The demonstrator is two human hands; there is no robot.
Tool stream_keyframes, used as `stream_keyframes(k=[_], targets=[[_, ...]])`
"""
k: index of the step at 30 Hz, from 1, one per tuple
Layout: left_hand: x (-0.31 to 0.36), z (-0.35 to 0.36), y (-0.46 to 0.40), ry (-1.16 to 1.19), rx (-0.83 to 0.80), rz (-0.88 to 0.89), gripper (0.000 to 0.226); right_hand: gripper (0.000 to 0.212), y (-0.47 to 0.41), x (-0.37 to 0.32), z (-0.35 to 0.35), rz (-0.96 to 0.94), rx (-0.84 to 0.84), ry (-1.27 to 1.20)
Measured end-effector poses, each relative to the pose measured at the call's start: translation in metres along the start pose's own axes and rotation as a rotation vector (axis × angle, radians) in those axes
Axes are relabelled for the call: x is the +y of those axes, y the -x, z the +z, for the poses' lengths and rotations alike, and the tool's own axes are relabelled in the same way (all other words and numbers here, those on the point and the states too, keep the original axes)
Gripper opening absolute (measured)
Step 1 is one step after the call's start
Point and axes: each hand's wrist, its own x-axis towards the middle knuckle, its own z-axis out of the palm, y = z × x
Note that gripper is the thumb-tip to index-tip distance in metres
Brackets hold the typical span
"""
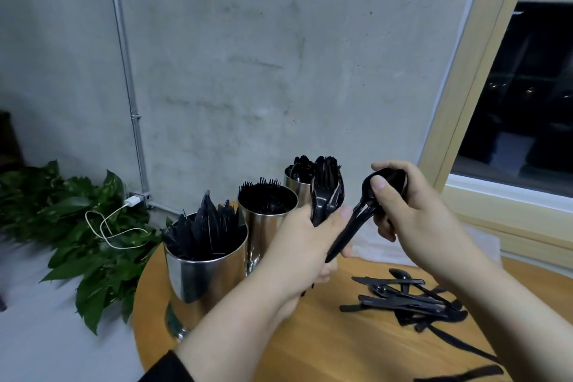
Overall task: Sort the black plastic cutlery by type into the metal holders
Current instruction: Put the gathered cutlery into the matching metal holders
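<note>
Holding forks (327, 192) in left hand (305, 245), pinching spoon (366, 211) in right hand (412, 211); holders (204, 270) nearly full beyond left hand, small pile (409, 298) under right hand unsorted.

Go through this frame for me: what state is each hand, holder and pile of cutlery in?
left hand: grips a bundle of forks
right hand: pinches a spoon by its bowl
near holder: upright, full of knives
middle holder: upright, full of forks
far holder: upright, holds spoons
loose cutlery: unsorted heap on the table
</note>
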Motion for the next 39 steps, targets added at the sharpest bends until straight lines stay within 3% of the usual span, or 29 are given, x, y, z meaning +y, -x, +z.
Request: stream_keyframes(k=[5, 10, 14, 27, 33, 36, 39], targets=[[0.018, -0.011, -0.023, -0.105, -0.022, -0.002, 0.033, 0.016, -0.034, 0.01, 0.004, 0.002, 0.066, -0.007], [0.046, -0.036, -0.073, -0.209, 0.212, 0.021, 0.024, 0.013, -0.083, 0.015, -0.01, -0.117, 0.221, 0.118], [0.054, -0.065, -0.113, -0.292, 0.232, 0.039, 0.025, 0.015, -0.128, 0.037, -0.014, -0.148, 0.268, 0.277], [0.03, -0.097, -0.196, -0.461, 0.129, -0.111, 0.028, 0.024, -0.244, 0.132, 0.041, -0.134, 0.074, 0.634], [0.017, -0.106, -0.213, -0.435, 0.101, -0.122, 0.029, 0.025, -0.254, 0.166, 0.07, -0.176, 0.086, 0.773], [0.012, -0.11, -0.213, -0.413, 0.091, -0.142, 0.029, 0.043, -0.241, 0.182, 0.077, -0.208, 0.031, 0.908], [0.011, -0.11, -0.208, -0.376, 0.078, -0.17, 0.026, 0.056, -0.232, 0.178, 0.072, -0.184, 0.043, 0.836]])
